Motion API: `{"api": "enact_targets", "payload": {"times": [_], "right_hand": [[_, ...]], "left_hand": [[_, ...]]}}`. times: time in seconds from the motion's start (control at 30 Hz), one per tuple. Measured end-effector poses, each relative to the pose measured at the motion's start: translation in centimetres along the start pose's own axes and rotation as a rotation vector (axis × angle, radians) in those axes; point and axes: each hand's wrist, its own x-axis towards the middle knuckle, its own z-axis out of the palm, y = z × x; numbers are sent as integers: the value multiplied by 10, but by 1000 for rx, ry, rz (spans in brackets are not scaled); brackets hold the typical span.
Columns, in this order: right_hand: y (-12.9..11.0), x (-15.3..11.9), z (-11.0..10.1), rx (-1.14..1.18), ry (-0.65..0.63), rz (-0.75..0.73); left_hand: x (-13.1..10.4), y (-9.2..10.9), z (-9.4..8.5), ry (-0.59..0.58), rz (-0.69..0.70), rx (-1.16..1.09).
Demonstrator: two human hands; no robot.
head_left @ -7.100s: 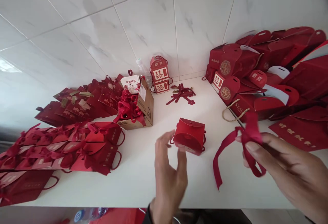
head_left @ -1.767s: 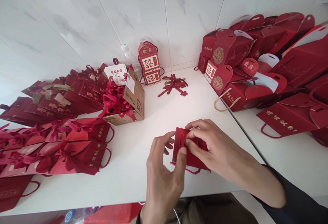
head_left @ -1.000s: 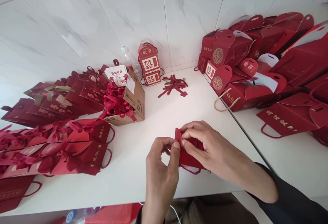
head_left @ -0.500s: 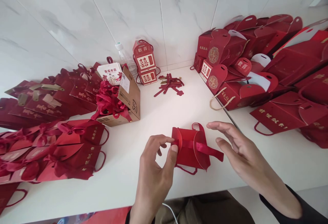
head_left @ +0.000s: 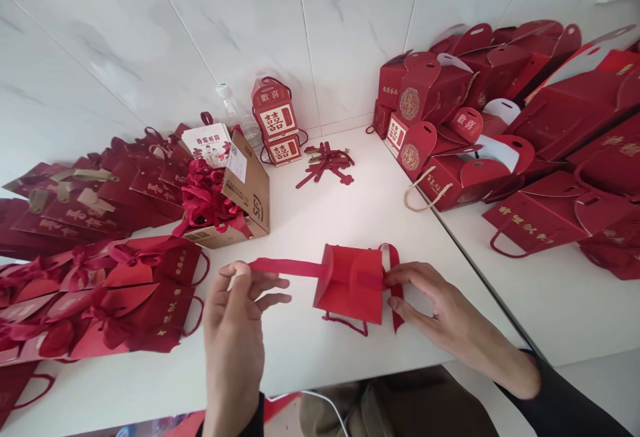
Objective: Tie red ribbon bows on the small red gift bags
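Note:
A small red gift box (head_left: 350,293) sits on the white table in front of me, its curved flaps folded over the top and a twisted cord handle showing at its near side. A red ribbon (head_left: 293,267) runs across it. To the left of the box, my left hand (head_left: 237,320) pinches one end of the ribbon between thumb and forefinger and holds it stretched out. At the box's right side, my right hand (head_left: 435,297) has thumb and forefinger around the ribbon where it leaves the flap, with the tail hanging beside them.
Left are finished red boxes with bows (head_left: 150,297), red bags (head_left: 100,203) and a cardboard box (head_left: 255,203) of ribbons. Beyond stand a plastic bottle (head_left: 240,113), stacked boxes (head_left: 277,120) and loose red strips (head_left: 327,165). Many red boxes (head_left: 450,90) crowd the right.
My left hand has moved left, drawing a length of ribbon out of the box's left side. My right hand has closed in on the box's right side. The box has shifted slightly left.

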Motion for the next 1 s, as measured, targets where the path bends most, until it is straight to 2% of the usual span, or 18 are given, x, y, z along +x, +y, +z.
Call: {"api": "enact_targets", "payload": {"times": [0.2, 0.33, 0.43, 0.53, 0.6, 0.73, 0.8, 0.9, 0.93, 1.0], "right_hand": [[3, 0, 4, -45, 105, -61], [-9, -2, -6, -147, 330, -202], [-22, -4, -11, -118, 394, -135], [-34, -5, -10, -22, 368, -30], [-40, -5, -5, 56, 281, 28], [-49, -3, 5, 150, 172, 80], [-50, -3, 8, 195, 171, 111], [-50, -2, 10, 253, 179, 167], [-50, -2, 11, 262, 183, 176], [-50, 0, 12, 281, 190, 168]], "left_hand": [[28, -8, -26, 230, -78, -170], [22, -8, -26, 239, -88, -146], [15, 1, -22, 216, -74, -160], [20, 11, -23, 348, -62, -309], [29, 12, -28, 451, -77, -357], [34, -3, -37, 485, -116, -267], [24, -16, -38, 509, -105, -192], [-4, -36, -34, 602, 27, -50], [-13, -42, -31, 593, 58, 3], [-28, -49, -23, 467, 43, 97]]}}
